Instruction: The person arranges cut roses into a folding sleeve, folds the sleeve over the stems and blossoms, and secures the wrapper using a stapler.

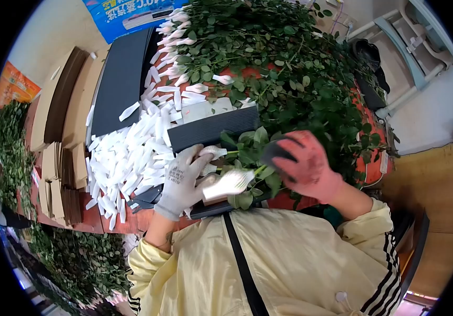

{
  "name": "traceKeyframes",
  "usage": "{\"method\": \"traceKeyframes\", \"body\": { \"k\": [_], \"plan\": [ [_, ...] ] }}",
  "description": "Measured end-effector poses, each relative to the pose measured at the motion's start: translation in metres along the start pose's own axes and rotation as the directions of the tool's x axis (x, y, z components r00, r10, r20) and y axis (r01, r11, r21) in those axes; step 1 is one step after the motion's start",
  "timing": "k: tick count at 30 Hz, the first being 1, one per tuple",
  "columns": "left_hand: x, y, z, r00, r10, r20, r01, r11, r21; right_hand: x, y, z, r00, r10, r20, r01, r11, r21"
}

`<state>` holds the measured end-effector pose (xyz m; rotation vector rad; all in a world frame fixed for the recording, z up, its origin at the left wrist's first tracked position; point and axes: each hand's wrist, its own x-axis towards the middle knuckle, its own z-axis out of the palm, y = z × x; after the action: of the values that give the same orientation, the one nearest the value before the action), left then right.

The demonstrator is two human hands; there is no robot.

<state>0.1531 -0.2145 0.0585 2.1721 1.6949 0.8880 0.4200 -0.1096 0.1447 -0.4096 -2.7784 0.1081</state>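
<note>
My right hand (304,166), in a red glove with dark fingertips, is closed around the green stem of a rose (230,183). Its head wears a white net sleeve, points left and is blurred by motion. My left hand (180,181), in a pale grey glove, lies just left of that head, thumb and fingers apart. Its fingertips touch or nearly touch another sleeved rose (215,151). Beyond the hands lies a black corrugated board (213,128). Leaves partly cover the roses between my hands.
Many white sleeves (134,150) are heaped at left. Behind them stand a dark board (123,81) and brown cardboard pieces (60,100). Leafy rose stems (284,58) cover the table's back and right. A folding chair (402,58) stands at far right.
</note>
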Motion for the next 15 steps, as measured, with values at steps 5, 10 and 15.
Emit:
{"method": "traceKeyframes", "body": {
  "k": [5, 10, 15],
  "plan": [
    [-0.003, -0.001, 0.003, 0.987, -0.154, -0.037, 0.150, 0.984, -0.092, 0.017, 0.011, -0.032, 0.990, 0.061, -0.131, -0.086, 0.977, -0.196],
    [-0.019, 0.016, -0.009, 0.978, -0.199, 0.064, 0.201, 0.979, -0.038, 0.035, 0.012, 0.002, 0.998, 0.060, 0.021, -0.045, 0.903, -0.428],
    [-0.039, 0.021, 0.004, 0.945, -0.326, -0.026, 0.324, 0.944, -0.060, 0.035, 0.008, 0.082, 0.975, 0.089, 0.206, -0.012, 0.937, -0.349]
  ]
}}
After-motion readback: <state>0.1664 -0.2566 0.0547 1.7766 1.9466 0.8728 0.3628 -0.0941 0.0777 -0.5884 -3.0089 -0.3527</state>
